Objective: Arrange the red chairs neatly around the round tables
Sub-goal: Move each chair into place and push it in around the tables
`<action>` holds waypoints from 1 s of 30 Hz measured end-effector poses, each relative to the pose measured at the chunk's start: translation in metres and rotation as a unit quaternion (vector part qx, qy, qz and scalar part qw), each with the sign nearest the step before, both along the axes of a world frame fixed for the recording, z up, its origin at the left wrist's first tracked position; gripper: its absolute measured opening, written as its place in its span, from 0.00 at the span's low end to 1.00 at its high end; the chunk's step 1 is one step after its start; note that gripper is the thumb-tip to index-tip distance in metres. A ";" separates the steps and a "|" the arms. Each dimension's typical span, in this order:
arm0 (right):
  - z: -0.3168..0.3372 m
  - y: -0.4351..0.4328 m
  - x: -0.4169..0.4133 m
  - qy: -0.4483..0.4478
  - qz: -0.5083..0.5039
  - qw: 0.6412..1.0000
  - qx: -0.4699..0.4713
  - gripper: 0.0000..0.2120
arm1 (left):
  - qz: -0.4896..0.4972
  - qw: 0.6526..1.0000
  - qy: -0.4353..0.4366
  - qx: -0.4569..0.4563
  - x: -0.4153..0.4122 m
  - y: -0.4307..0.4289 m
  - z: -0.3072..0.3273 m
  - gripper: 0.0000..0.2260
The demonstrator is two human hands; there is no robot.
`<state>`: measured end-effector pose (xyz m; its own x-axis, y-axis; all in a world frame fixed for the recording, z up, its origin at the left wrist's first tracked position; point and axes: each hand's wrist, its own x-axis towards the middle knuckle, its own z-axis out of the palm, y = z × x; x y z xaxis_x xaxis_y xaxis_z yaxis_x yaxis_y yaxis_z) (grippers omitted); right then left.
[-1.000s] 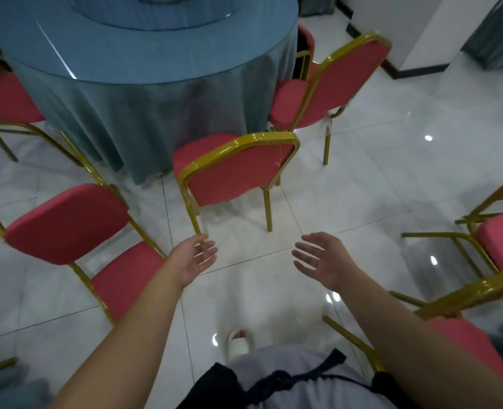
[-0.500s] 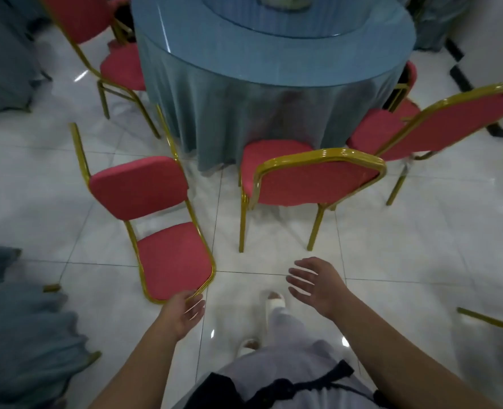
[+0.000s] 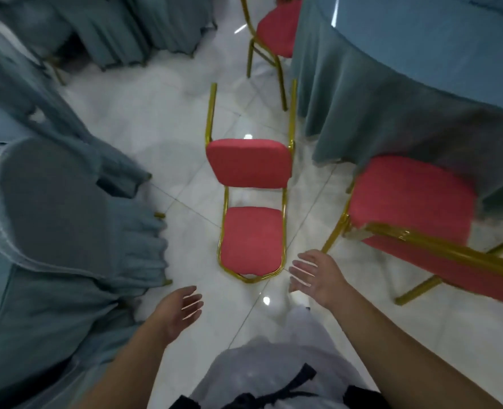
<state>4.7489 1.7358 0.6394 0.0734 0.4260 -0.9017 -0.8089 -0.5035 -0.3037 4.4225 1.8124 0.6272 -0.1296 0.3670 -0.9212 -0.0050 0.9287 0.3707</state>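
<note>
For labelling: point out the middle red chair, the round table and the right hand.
middle red chair (image 3: 248, 163), head view, on its backrest.
round table (image 3: 421, 39), head view, on its blue top.
right hand (image 3: 318, 278), head view, on its middle.

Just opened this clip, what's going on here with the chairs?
A person stands facing a red chair that sits out on the floor, left of the round table, with its seat front toward them. The left hand and right hand are both open and stretched toward it, but neither touches it yet. A second red chair on the right already has its seat at the tablecloth's edge.
</note>
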 end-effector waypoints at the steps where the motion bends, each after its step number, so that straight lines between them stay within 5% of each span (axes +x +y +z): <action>1: -0.008 0.011 0.002 0.003 0.015 1.000 -0.006 0.07 | 0.024 1.000 -0.003 0.003 0.001 0.001 0.002 0.07; 8: -0.057 0.052 0.019 -0.006 0.100 0.991 -0.091 0.08 | 0.072 0.996 -0.008 -0.056 0.002 -0.010 -0.019 0.09; 14: -0.125 0.082 0.032 -0.066 0.150 0.974 -0.156 0.08 | 0.081 0.990 0.000 -0.111 0.004 0.015 -0.101 0.09; 21: -0.310 0.143 0.020 -0.156 0.215 0.940 -0.215 0.19 | -0.025 0.989 0.061 -0.132 0.003 0.110 -0.317 0.08; 25: -0.452 0.181 0.005 -0.206 0.281 0.910 -0.227 0.24 | -0.057 0.988 0.105 -0.100 -0.010 0.162 -0.463 0.18; 30: -0.607 0.204 0.002 -0.184 0.286 0.907 -0.247 0.46 | -0.093 0.981 0.163 -0.050 -0.022 0.205 -0.619 0.37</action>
